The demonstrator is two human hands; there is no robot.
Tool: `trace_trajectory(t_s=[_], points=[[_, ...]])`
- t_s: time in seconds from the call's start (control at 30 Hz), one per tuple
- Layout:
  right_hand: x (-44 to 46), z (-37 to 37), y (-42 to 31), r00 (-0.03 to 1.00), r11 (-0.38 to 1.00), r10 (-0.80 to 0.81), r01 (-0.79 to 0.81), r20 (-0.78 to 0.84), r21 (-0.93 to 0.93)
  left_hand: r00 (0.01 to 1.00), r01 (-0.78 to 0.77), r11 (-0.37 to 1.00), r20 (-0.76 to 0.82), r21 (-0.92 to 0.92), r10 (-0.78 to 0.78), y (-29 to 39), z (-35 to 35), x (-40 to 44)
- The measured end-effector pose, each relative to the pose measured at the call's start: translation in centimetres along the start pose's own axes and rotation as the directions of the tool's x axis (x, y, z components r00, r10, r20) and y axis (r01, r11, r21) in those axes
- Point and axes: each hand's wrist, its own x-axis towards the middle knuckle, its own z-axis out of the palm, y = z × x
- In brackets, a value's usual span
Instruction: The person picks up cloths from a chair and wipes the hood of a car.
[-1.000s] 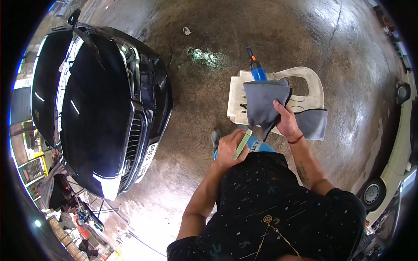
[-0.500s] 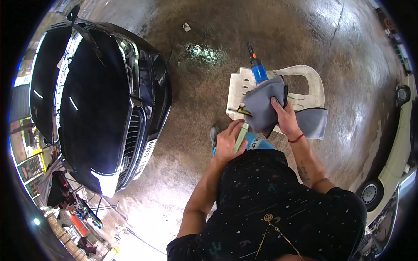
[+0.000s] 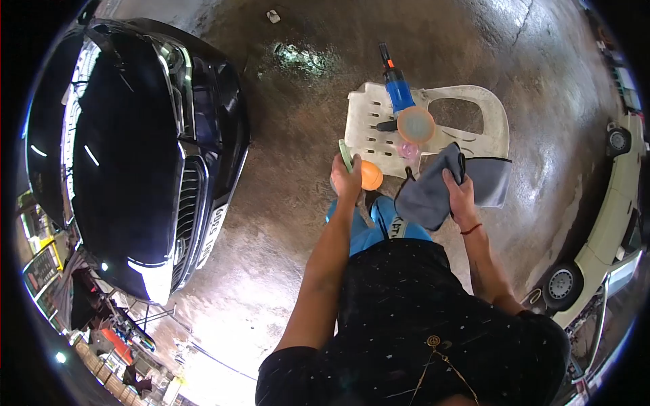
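My left hand (image 3: 347,179) is closed around a slim pale green flat piece (image 3: 345,154), whose kind I cannot make out. Just right of those fingers shows an orange round pad-like thing (image 3: 372,175); whether the hand also holds it I cannot tell. My right hand (image 3: 460,196) grips a folded grey microfibre cloth (image 3: 428,196) with dark edging. Ahead, a blue and black polisher (image 3: 400,95) with a round orange-rimmed pad (image 3: 416,125) lies on a white plastic chair (image 3: 365,108). A small pinkish clear item (image 3: 408,149) sits below the pad.
A black car (image 3: 135,149) stands close on the left, its front toward me. At the far right is a pale car (image 3: 596,250). Another grey cloth (image 3: 489,181) hangs at the chair's right edge. A small white object (image 3: 273,16) lies on the wet concrete floor.
My left hand has moved forward, and the orange round thing has come into sight beside it. The cloth in my right hand has shifted right and down, uncovering the polisher's pad.
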Motion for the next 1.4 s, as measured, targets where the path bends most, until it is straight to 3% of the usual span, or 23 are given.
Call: trace_trajectory(t_s=[0.07,0.13,0.2,0.27,0.3,0.33,0.4,0.47,0.5,0.53,0.6,0.63,0.67,0.7,0.8,0.97,1.03,1.1,1.23,1.33,1.4], points=[[-1.1,0.2,0.4,0.990,0.988,-0.049,0.028,-0.134,-0.154,0.958,0.276,0.960,-0.064,-0.054,-0.280,-3.4,2.7,2.1],[-2.2,0.5,0.9,0.987,0.982,-0.012,-0.019,-0.163,-0.190,0.944,0.318,0.946,-0.071,-0.064,-0.323,-5.6,4.5,4.2],[-3.3,0.5,1.7,0.975,0.992,0.095,-0.109,-0.201,-0.060,0.898,0.434,0.898,-0.045,-0.069,-0.438,-8.6,7.1,6.0],[-4.2,-0.8,3.3,0.974,0.984,0.171,-0.177,-0.147,-0.024,0.911,0.410,0.906,-0.083,0.104,-0.403,-11.9,10.2,7.9],[-4.8,-1.0,3.9,0.963,0.970,0.236,-0.226,-0.130,0.084,0.893,0.445,0.895,-0.063,-0.033,-0.446,-15.8,12.7,9.1],[-4.9,-0.9,4.3,0.949,0.943,0.295,-0.271,-0.107,0.195,0.887,0.457,0.889,-0.060,-0.031,-0.458,-17.4,13.9,10.1],[-5.2,-1.2,4.5,0.936,0.926,0.329,-0.294,-0.125,0.237,0.808,0.589,0.785,0.122,-0.192,-0.576,-15.4,12.8,10.6],[-4.7,-2.0,4.7,0.915,0.892,0.382,-0.328,-0.132,0.311,0.874,0.443,0.887,-0.157,-0.126,-0.459,-19.7,15.8,10.7],[-4.4,-2.5,4.2,0.915,0.872,0.394,-0.344,-0.083,0.349,0.862,0.437,0.900,-0.291,0.007,-0.416,-18.6,15.4,10.3],[-4.1,-2.9,3.7,0.916,0.872,0.393,-0.344,-0.081,0.350,0.862,0.435,0.900,-0.293,0.007,-0.414,-16.3,14.3,9.7],[-3.4,-4.5,3.0,0.932,0.840,0.360,-0.343,0.041,0.420,0.962,0.247,0.962,-0.149,0.112,-0.230,-11.6,12.4,6.8],[-2.6,-5.9,3.1,0.933,0.842,0.357,-0.345,0.050,0.415,0.976,0.217,0.976,0.027,0.001,-0.217,-11.4,13.9,5.2],[-2.3,-7.8,3.4,0.926,0.831,0.362,-0.373,0.108,0.412,0.989,0.013,0.998,0.148,0.065,-0.022,-11.7,15.8,3.8],[-2.4,-9.2,3.7,0.914,0.817,0.371,-0.404,0.161,0.410,0.936,-0.008,0.996,0.350,-0.091,0.039,-11.5,17.2,2.4],[-1.7,-11.4,2.9,0.921,0.808,0.310,-0.386,0.237,0.445,0.794,-0.145,0.988,0.603,0.054,0.083,-8.8,20.0,1.9],[-1.0,-14.2,3.5,0.921,0.779,0.287,-0.384,0.264,0.495,0.815,-0.183,0.980,0.570,0.080,0.106,-10.3,23.9,2.8],[-0.8,-14.5,3.5,0.914,0.761,0.294,-0.400,0.278,0.511,0.830,-0.200,0.976,0.545,0.084,0.123,-9.8,23.6,2.6],[-0.4,-14.7,3.3,0.917,0.749,0.301,-0.398,0.263,0.530,0.849,-0.284,0.959,0.457,-0.028,0.265,-9.0,22.7,1.5],[0.4,-15.7,3.1,0.928,0.742,0.287,-0.371,0.235,0.559,0.862,-0.316,0.949,0.416,-0.005,0.289,-4.6,19.4,-0.7],[1.2,-16.0,2.8,0.934,0.736,0.264,-0.356,0.240,0.576,0.868,-0.259,0.964,0.422,-0.064,0.261,0.1,14.6,-2.8],[1.9,-16.0,2.1,0.936,0.751,0.213,-0.340,0.280,0.566,0.813,-0.061,0.976,0.557,-0.211,0.171,2.8,11.6,-4.5]])
